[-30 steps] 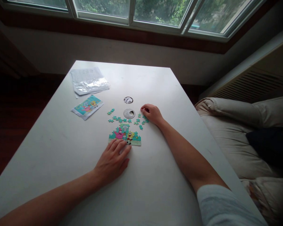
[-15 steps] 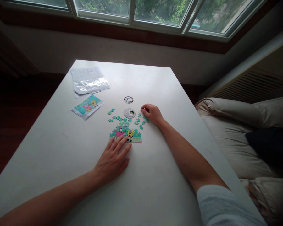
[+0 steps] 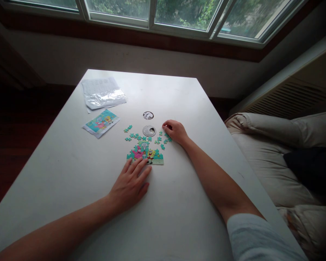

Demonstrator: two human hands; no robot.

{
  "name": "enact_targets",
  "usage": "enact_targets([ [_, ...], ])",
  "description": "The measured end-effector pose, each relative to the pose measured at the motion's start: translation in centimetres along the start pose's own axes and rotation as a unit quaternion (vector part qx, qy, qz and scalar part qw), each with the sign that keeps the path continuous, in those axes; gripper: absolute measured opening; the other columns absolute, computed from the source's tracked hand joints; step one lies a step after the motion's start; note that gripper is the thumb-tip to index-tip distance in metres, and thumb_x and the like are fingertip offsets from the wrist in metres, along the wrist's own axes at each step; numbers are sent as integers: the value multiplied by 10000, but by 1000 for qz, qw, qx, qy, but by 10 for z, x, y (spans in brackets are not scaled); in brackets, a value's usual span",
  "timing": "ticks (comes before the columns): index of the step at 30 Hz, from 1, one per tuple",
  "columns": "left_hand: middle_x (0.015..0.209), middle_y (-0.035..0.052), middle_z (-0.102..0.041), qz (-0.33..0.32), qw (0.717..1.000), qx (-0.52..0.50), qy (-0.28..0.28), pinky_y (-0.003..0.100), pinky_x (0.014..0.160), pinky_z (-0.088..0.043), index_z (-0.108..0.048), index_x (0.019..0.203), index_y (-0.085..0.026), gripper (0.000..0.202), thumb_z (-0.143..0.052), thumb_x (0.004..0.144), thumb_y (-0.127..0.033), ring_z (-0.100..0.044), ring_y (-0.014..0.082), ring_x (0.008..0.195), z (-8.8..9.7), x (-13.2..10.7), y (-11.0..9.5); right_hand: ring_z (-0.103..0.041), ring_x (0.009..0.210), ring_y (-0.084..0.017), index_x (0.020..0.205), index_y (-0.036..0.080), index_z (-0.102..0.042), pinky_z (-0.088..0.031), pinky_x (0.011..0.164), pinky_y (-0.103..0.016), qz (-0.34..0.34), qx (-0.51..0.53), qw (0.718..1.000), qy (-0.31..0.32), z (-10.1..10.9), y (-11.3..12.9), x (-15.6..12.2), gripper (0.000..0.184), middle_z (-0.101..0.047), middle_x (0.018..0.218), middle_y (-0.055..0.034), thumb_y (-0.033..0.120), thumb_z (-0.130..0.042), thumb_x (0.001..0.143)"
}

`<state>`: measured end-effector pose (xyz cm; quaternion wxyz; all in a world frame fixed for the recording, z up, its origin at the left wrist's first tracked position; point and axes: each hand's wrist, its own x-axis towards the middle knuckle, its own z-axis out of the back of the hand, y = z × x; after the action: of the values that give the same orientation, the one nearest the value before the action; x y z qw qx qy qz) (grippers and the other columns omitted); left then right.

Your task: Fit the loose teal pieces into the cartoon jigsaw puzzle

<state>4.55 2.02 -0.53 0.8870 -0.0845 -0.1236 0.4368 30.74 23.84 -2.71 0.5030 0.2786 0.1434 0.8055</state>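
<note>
A partly joined jigsaw puzzle (image 3: pixel 143 154) with pink, yellow and teal cartoon figures lies flat on the white table (image 3: pixel 190 203). My left hand (image 3: pixel 132 183) rests palm down, fingers spread, its fingertips over the puzzle's lower left edge. To the right and beyond the puzzle, my right hand (image 3: pixel 176 131) has its fingers curled together at the loose pieces; whatever they may hold is hidden. Several loose teal puzzle pieces (image 3: pixel 136 136) lie in a band above the joined part, some partly under my right hand.
A small picture sheet (image 3: pixel 101 123) showing the same figures lies left of the pieces. Behind it is a clear plastic bag (image 3: pixel 104 98) with papers. A round metal grommet (image 3: pixel 149 131) and a round hole (image 3: pixel 148 115) sit mid-table. A beige sofa (image 3: pixel 260 159) stands at the right.
</note>
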Motion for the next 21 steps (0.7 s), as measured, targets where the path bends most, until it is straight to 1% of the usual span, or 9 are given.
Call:
enact_targets([
  [13, 1552, 137, -442, -5, 1000, -2, -10, 575, 1210, -267, -518, 1436, -196, 480, -508, 977, -337, -387, 327, 1436, -1, 0, 0, -539, 737, -167, 916, 210, -709, -395, 711, -284, -2, -1, 1000, -1, -1, -2, 0, 140, -625, 769, -16, 257, -581, 884],
  [18, 1513, 120, -494, -15, 1000, -10, -17, 565, 1201, -292, -570, 1377, -202, 418, -503, 977, -305, -428, 317, 1405, 0, 0, 0, -539, 740, -167, 916, 209, -706, -392, 710, -282, 3, -3, 1000, -1, 0, -1, 0, 141, -621, 766, -15, 257, -577, 886],
  [21, 1504, 125, -501, -17, 1000, -12, -22, 552, 1194, -312, -586, 1353, -198, 398, -504, 973, -283, -435, 311, 1398, 1, 0, -1, -539, 746, -169, 916, 208, -707, -391, 713, -284, 3, -5, 1000, 0, 0, 0, 0, 143, -623, 770, -17, 260, -577, 887],
])
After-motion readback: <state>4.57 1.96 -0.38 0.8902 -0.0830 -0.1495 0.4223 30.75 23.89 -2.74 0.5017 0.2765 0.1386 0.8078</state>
